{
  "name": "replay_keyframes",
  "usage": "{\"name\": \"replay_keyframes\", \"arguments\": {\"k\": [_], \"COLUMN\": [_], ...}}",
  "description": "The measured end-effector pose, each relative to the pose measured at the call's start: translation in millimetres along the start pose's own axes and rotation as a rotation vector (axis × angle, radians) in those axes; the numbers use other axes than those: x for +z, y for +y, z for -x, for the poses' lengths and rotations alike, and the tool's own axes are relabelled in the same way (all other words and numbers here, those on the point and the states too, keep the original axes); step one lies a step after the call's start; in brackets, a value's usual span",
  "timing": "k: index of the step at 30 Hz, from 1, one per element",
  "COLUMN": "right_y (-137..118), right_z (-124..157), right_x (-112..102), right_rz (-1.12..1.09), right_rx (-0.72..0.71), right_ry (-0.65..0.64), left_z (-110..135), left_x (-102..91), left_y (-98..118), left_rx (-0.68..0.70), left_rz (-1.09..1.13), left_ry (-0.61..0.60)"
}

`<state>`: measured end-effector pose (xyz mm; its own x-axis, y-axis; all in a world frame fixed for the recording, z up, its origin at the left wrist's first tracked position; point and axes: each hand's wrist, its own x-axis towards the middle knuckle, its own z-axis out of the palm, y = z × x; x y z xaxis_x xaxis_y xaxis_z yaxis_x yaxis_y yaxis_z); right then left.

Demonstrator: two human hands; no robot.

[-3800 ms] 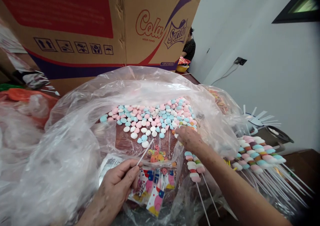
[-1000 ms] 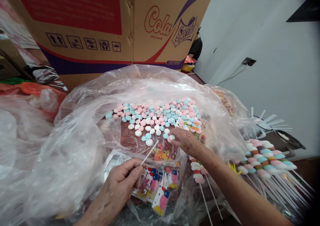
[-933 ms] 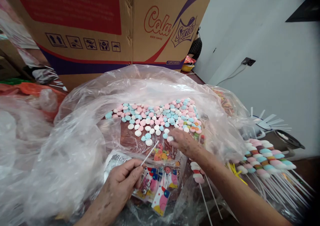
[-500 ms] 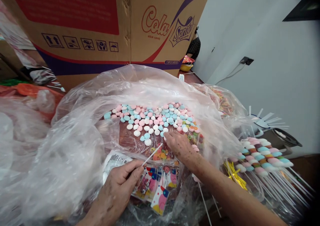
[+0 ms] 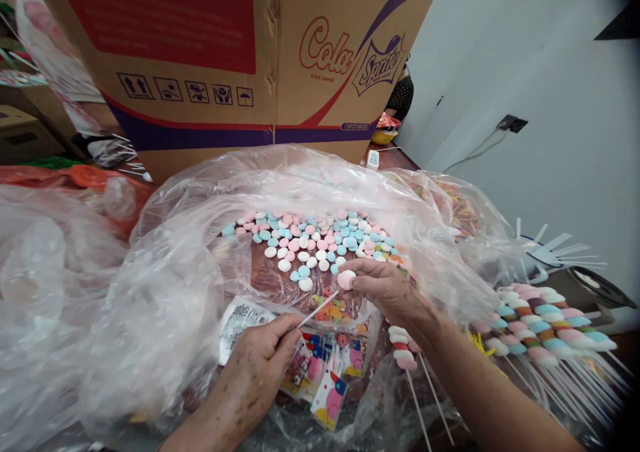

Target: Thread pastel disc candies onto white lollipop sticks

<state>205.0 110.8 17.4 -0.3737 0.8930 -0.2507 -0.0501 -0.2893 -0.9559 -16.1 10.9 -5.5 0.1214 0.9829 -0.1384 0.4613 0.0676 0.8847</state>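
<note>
My left hand (image 5: 263, 362) pinches a thin white stick (image 5: 319, 309) that points up and to the right. My right hand (image 5: 383, 285) holds a pale pink round candy (image 5: 346, 279) in its fingertips, just above the stick's tip. Behind both hands, pink, blue and white candies (image 5: 315, 239) lie heaped inside an open clear plastic bag (image 5: 175, 265). A small cluster of multicoloured ring candies (image 5: 327, 307) lies under the stick's tip.
A large cardboard box (image 5: 225, 59) stands behind the bag. Finished candy skewers (image 5: 543, 329) lie fanned at the right, and one skewer (image 5: 404, 352) lies below my right wrist. Printed wrappers (image 5: 325, 379) sit beside my left hand. Another person (image 5: 400, 95) is far back.
My right hand reached into the candy heap, picked out a pink candy and drew back toward the stick's tip. My left hand kept holding the stick almost still.
</note>
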Motion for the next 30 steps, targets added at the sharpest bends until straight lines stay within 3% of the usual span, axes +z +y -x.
{"name": "replay_keyframes", "arguments": {"k": [14,21,30], "right_y": [8,8,20], "right_z": [0,7,16], "right_x": [1,7,26], "right_rz": [0.035,0.354,0.606], "right_rx": [-0.014,-0.1,-0.281], "right_ry": [0.011,0.002,0.121], "left_z": [-2,-3,1], "left_x": [2.2,8.1,18.7], "left_y": [0,-6,-5], "left_rx": [-0.031,-0.036,-0.087], "left_rz": [-0.058,-0.042,0.12], "left_ry": [-0.017,0.058,0.162]}}
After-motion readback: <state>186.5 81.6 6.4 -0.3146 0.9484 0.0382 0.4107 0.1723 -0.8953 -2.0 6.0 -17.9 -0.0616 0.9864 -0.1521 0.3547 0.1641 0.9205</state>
